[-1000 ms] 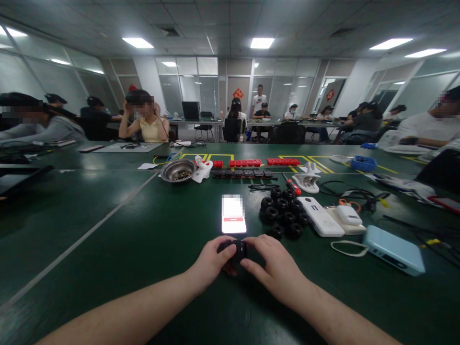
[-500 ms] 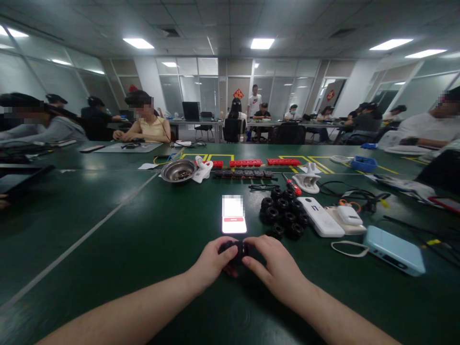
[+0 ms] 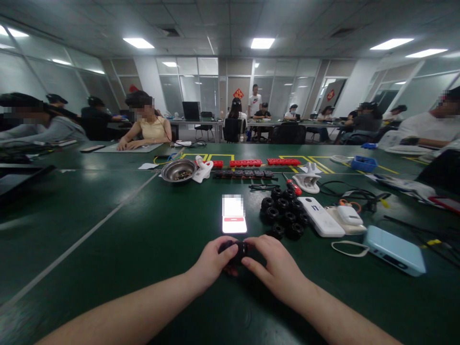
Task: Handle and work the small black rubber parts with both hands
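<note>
A small black wheel [image 3: 237,252] sits between my two hands, low in the middle of the view. My left hand [image 3: 214,258] is closed around its left side, the thumb lying across the top. On the right side, my right hand [image 3: 275,263] grips it with thumb and fingertips. Fingers cover much of the wheel. Just beyond my hands lies a phone [image 3: 234,215] with a lit screen. To the right of the phone is a pile of similar black wheels [image 3: 283,213].
A metal bowl [image 3: 174,179] with small parts, red trays [image 3: 245,163], a row of black parts [image 3: 247,174] and a red screwdriver [image 3: 295,188] lie farther back. At right are a white power bank [image 3: 319,218], a light-blue box [image 3: 395,249] and cables. Co-workers sit around.
My hands and the wheel stay almost still. Across the table at left, a co-worker's hands have lowered to the mat.
</note>
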Demonstrator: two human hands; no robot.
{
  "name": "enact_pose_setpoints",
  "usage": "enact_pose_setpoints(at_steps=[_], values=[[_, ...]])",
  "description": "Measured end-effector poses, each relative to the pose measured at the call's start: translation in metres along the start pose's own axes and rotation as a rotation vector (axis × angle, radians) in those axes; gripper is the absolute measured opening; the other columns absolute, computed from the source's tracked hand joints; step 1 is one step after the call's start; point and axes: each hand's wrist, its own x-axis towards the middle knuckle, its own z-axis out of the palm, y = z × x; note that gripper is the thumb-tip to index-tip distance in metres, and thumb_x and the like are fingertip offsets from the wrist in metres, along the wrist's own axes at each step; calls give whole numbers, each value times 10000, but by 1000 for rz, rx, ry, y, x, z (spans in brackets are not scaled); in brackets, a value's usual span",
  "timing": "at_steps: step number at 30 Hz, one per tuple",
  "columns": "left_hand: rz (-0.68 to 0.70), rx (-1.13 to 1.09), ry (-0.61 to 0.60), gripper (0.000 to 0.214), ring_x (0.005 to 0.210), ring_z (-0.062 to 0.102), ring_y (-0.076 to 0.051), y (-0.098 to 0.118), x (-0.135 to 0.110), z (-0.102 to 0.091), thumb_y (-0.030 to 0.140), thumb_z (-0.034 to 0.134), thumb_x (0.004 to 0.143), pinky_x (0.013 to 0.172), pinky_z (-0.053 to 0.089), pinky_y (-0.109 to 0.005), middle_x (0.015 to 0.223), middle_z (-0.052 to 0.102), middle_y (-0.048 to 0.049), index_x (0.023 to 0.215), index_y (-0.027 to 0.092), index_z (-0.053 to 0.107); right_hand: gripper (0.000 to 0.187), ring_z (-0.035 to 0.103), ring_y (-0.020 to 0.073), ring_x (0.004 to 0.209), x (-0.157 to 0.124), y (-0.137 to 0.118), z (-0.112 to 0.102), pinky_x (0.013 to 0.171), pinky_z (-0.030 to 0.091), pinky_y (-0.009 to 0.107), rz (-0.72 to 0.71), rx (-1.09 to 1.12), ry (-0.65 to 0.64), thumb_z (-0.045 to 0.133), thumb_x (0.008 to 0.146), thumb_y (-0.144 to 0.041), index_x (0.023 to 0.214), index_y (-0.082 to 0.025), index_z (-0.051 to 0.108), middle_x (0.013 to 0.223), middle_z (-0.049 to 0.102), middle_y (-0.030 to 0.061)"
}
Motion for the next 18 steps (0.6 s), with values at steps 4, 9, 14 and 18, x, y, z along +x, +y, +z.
enact_pose_setpoints(at_steps=[4, 9, 14, 18], values=[[-6, -12, -20, 495, 485, 577, -122, -1, 1, -1, 484, 609, 647, 464, 431, -233, 718, 603, -46, 942, 98, 513, 307, 549, 200, 865, 1, 1, 0, 776, 441, 352, -61, 42, 3, 606, 742, -216, 1038, -166, 540, 935, 603, 75], [4, -29, -12, 493, 474, 575, -118, -3, 2, -1, 498, 595, 658, 458, 433, -232, 720, 605, -43, 943, 103, 517, 350, 534, 208, 916, 0, 1, -2, 810, 424, 370, -68, 52, 4, 586, 759, -233, 1096, -175, 507, 1000, 592, 78], [10, 3, -30, 491, 478, 578, -117, -5, 2, -1, 492, 617, 643, 465, 445, -237, 734, 602, -41, 929, 104, 527, 239, 553, 205, 808, 2, 0, -2, 725, 450, 361, 2, 32, -23, 536, 800, -256, 1020, -165, 553, 877, 609, 71], [13, -4, -40, 502, 467, 578, -113, -7, 3, -2, 520, 585, 659, 449, 427, -220, 700, 600, -36, 935, 104, 525, 307, 536, 203, 899, 1, 1, -1, 789, 438, 348, -97, 70, -12, 583, 758, -190, 1059, -170, 522, 976, 589, 77]])
